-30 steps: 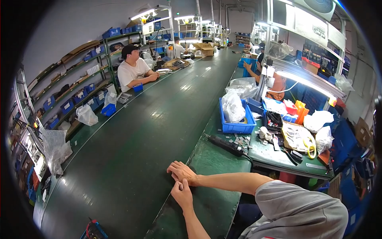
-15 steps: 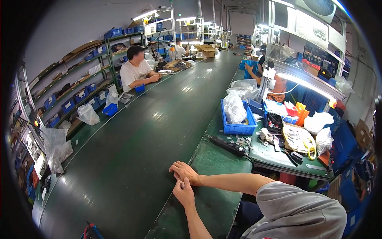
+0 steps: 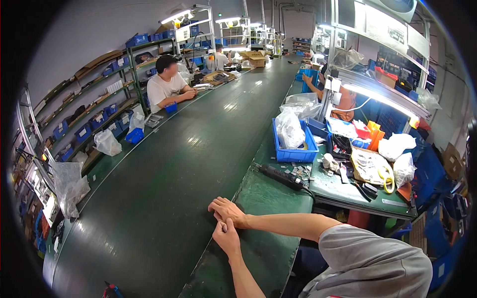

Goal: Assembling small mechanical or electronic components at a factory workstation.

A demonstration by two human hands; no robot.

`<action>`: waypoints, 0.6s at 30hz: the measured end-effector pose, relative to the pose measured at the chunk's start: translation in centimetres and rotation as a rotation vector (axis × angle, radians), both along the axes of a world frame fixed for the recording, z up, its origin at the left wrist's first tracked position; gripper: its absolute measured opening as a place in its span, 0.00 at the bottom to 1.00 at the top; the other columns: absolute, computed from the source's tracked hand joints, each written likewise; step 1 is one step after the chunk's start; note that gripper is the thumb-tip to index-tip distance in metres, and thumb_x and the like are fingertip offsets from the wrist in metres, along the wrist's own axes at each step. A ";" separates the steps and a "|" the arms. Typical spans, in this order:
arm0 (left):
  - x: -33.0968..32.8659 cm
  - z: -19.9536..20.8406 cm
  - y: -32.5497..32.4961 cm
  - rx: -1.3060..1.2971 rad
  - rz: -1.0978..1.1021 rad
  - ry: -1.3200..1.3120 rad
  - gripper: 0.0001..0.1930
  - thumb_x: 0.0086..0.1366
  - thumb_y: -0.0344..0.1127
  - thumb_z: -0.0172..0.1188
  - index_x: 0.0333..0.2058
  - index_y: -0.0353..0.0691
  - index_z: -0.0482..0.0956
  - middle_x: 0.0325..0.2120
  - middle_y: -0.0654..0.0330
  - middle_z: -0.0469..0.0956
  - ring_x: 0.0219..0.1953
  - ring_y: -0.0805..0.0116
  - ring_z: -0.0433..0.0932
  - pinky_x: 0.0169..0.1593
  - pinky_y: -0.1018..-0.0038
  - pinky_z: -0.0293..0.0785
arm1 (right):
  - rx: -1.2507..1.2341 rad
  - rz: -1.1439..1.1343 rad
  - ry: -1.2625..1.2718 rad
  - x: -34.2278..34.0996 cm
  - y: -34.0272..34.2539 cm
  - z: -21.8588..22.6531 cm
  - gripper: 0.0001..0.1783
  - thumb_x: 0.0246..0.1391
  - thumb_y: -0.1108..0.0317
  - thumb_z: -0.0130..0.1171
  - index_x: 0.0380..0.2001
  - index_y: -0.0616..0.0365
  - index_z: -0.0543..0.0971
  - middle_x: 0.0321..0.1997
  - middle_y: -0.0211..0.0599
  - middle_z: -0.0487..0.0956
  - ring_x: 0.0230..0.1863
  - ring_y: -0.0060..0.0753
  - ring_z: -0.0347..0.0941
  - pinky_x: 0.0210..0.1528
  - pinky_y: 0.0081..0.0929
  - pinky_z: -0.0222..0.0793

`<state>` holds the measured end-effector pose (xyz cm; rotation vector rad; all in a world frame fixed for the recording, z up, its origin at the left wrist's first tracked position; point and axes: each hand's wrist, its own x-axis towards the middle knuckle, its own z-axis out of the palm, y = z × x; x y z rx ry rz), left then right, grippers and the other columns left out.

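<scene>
Nearby, blue bin (image 3: 297,156), plastic bag (image 3: 289,128) inside; left hand (image 3: 227,238) touching right hand (image 3: 228,212)

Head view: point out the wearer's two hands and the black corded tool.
Left hand (image 3: 227,238), head view: its middle.
Right hand (image 3: 229,212), head view: its back.
Black corded tool (image 3: 281,177), head view: its body.

head | left worn fisheye | faces down, forward along table (image 3: 159,193) | near left hand (image 3: 228,241), right hand (image 3: 229,211)

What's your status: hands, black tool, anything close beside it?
Left hand curled against right hand. Black corded tool untouched on the green bench. Small pale pieces scattered beside it.
</scene>
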<state>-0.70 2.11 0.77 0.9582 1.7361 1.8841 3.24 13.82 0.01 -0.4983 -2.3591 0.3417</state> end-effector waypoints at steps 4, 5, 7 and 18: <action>0.1 0.2 -0.1 0.003 -0.004 -0.018 0.24 0.64 0.32 0.62 0.20 0.34 0.54 0.16 0.66 0.51 0.22 0.76 0.50 0.26 0.66 0.51 | 0.022 -0.002 0.027 0.0 0.0 -0.1 0.12 0.51 0.76 0.58 0.41 0.57 0.74 0.40 0.37 0.75 0.46 0.44 0.71 0.50 0.38 0.68; 0.1 0.3 -0.2 0.011 0.001 -0.013 0.24 0.64 0.31 0.63 0.21 0.35 0.53 0.17 0.68 0.50 0.23 0.77 0.50 0.26 0.67 0.50 | 0.024 0.000 0.015 0.0 0.0 -0.1 0.12 0.52 0.75 0.59 0.41 0.57 0.74 0.41 0.38 0.75 0.47 0.43 0.71 0.51 0.39 0.68; 0.1 0.4 -0.2 0.008 0.003 -0.021 0.24 0.64 0.31 0.63 0.21 0.35 0.53 0.16 0.68 0.50 0.23 0.77 0.50 0.26 0.67 0.50 | 0.009 0.001 0.005 0.0 0.0 -0.1 0.12 0.51 0.75 0.59 0.41 0.57 0.74 0.41 0.38 0.75 0.47 0.43 0.71 0.51 0.39 0.68; 0.1 0.5 -0.1 -0.018 0.008 0.004 0.24 0.64 0.31 0.63 0.20 0.34 0.54 0.16 0.67 0.51 0.22 0.76 0.50 0.26 0.66 0.51 | -0.024 0.023 0.018 -0.1 0.4 -0.5 0.12 0.50 0.75 0.58 0.40 0.57 0.74 0.40 0.38 0.75 0.47 0.44 0.71 0.50 0.40 0.68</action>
